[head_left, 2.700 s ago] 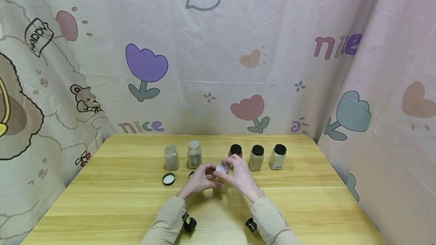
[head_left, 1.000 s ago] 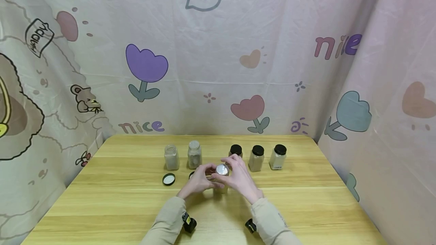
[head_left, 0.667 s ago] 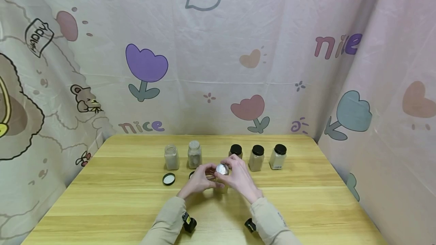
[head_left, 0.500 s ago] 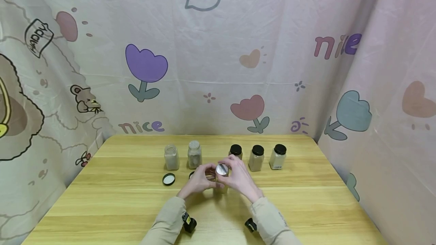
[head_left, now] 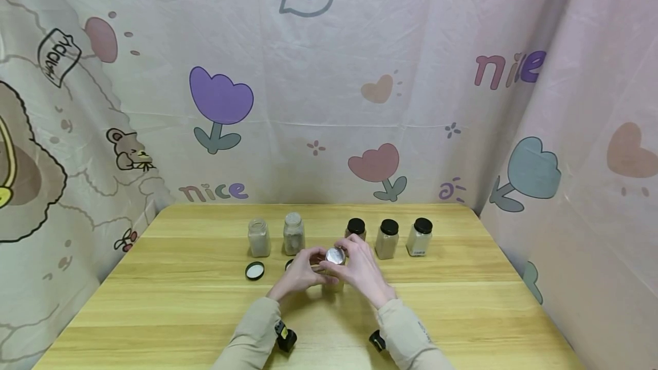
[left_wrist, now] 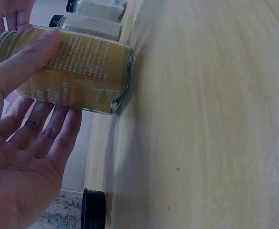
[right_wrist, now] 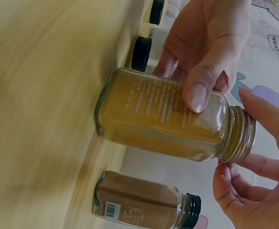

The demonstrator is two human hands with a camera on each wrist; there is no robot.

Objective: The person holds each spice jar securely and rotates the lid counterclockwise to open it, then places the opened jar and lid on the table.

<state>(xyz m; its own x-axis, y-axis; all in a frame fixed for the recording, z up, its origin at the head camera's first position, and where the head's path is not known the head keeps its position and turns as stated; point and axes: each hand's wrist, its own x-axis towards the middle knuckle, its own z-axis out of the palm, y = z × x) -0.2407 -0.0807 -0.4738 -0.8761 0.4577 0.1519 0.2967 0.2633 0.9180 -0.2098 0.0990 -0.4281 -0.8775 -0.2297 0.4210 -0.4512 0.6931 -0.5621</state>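
A square glass spice jar of yellow powder stands in front of me, with a silvery foil seal over its mouth and threads bare of a lid. My left hand grips the jar's body, thumb along one side and fingers behind, as the left wrist view shows. At the top, my right hand closes thumb and fingertips around the seal's edge and the threaded neck. A black lid lies close to the left hand; in the head view that hand partly hides it.
To the left stand two lidless jars, one of pale contents and one of grey contents, with a white-lined black lid before them. On the right are black-lidded jars, including a brown one. A printed curtain backs the table.
My right thumb and fingertips shift back and forth around the sealed mouth, and the glint on the foil changes. The left hand and the jar stay in place.
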